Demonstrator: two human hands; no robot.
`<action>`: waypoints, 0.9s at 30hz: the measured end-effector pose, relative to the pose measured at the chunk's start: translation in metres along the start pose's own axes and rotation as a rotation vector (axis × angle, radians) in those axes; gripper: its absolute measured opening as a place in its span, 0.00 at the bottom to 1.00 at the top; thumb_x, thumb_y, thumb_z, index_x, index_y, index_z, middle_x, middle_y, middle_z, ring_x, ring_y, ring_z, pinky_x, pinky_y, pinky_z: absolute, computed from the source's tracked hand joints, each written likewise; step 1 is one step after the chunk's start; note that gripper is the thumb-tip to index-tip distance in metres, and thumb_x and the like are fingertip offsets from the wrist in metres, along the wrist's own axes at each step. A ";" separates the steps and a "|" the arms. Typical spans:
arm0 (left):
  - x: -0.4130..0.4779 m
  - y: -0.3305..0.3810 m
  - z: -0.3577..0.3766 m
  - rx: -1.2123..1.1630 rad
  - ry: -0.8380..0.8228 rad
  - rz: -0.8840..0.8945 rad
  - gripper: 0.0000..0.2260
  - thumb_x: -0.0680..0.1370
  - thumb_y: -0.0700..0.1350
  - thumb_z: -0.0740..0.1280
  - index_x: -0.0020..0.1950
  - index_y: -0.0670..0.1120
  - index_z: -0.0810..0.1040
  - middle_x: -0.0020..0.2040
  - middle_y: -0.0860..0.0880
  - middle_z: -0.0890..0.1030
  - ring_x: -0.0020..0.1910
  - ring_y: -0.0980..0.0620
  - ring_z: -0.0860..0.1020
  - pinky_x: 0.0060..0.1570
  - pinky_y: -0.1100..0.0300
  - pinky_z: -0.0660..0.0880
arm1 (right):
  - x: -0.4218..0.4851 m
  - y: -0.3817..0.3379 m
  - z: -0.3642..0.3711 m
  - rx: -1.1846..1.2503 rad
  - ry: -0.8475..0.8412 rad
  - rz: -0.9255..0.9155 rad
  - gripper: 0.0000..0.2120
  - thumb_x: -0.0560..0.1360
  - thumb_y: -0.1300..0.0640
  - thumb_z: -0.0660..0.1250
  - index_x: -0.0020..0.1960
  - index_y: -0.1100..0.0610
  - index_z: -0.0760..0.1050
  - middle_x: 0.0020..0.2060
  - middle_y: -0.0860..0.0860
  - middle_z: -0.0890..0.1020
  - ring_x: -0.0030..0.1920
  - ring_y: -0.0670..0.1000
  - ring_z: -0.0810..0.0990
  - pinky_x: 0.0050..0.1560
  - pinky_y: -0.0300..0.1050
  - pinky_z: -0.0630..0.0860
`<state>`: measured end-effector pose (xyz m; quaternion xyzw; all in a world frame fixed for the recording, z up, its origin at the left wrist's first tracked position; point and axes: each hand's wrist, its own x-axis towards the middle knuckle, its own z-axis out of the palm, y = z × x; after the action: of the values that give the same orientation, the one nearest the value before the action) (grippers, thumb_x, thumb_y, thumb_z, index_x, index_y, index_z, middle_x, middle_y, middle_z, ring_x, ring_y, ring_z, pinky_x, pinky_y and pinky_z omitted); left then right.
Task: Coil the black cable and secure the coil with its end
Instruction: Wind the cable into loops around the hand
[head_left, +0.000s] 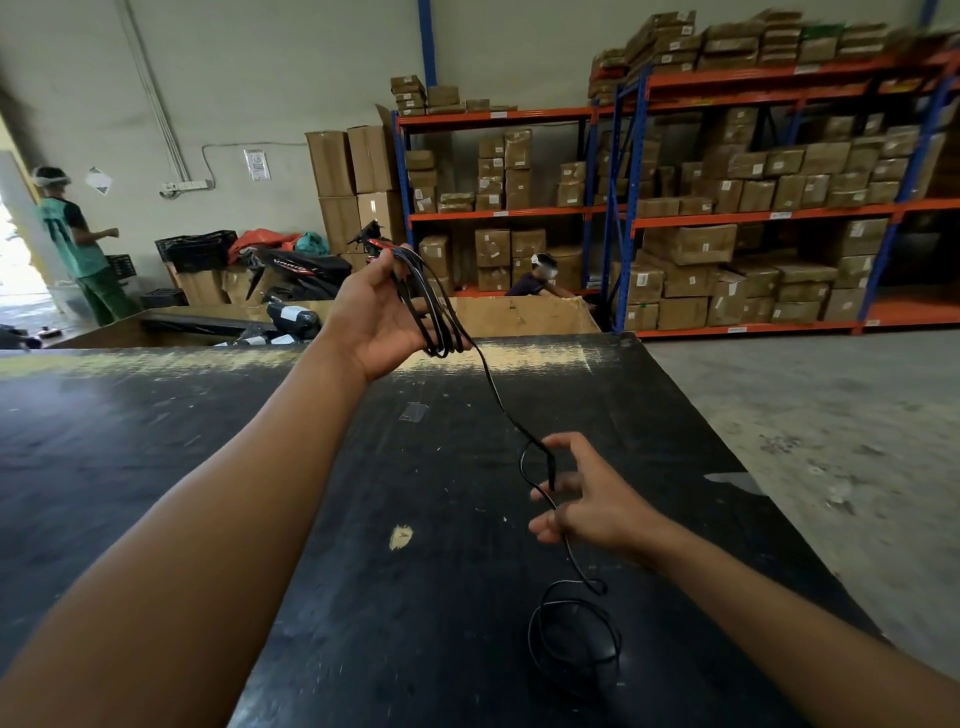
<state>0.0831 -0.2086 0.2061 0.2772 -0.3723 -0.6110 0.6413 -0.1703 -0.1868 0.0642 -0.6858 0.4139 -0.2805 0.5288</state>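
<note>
My left hand (376, 312) is raised above the far edge of the black table (156, 467), palm up, holding several hanging loops of the black cable (493, 387). From the loops the cable runs down and right to my right hand (582, 499), whose fingers are loosely curled around the strand. Below that hand the cable drops to a loose pile of loops (574, 639) lying on the table near me.
Cardboard boxes fill orange-and-blue shelving (727, 208) beyond the table. A large open cardboard bin (519, 317) stands behind the table. One person (78, 244) stands at far left, another (540, 280) crouches by the shelves. Concrete floor lies to the right.
</note>
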 end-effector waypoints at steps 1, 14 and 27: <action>0.000 0.001 0.002 -0.003 -0.005 0.000 0.16 0.83 0.54 0.54 0.65 0.49 0.74 0.67 0.37 0.74 0.62 0.30 0.72 0.53 0.22 0.66 | -0.001 0.004 0.001 0.029 -0.010 0.023 0.37 0.71 0.78 0.63 0.70 0.46 0.62 0.53 0.62 0.78 0.42 0.59 0.86 0.46 0.58 0.84; -0.003 0.004 0.010 0.018 0.005 0.004 0.15 0.83 0.54 0.54 0.56 0.49 0.77 0.63 0.37 0.78 0.60 0.32 0.76 0.46 0.30 0.74 | -0.009 0.032 0.020 -1.076 0.270 -0.403 0.28 0.81 0.41 0.43 0.77 0.41 0.36 0.29 0.49 0.77 0.28 0.54 0.78 0.33 0.49 0.77; 0.003 0.000 0.008 0.036 0.072 -0.071 0.20 0.83 0.57 0.53 0.70 0.48 0.68 0.75 0.30 0.57 0.67 0.19 0.58 0.47 0.25 0.69 | -0.032 -0.005 0.029 -1.222 0.209 -1.356 0.04 0.71 0.54 0.70 0.44 0.53 0.78 0.59 0.56 0.72 0.53 0.55 0.74 0.52 0.53 0.73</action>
<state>0.0767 -0.2104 0.2115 0.3233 -0.3500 -0.6161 0.6272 -0.1610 -0.1437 0.0627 -0.9133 0.0450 -0.3234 -0.2434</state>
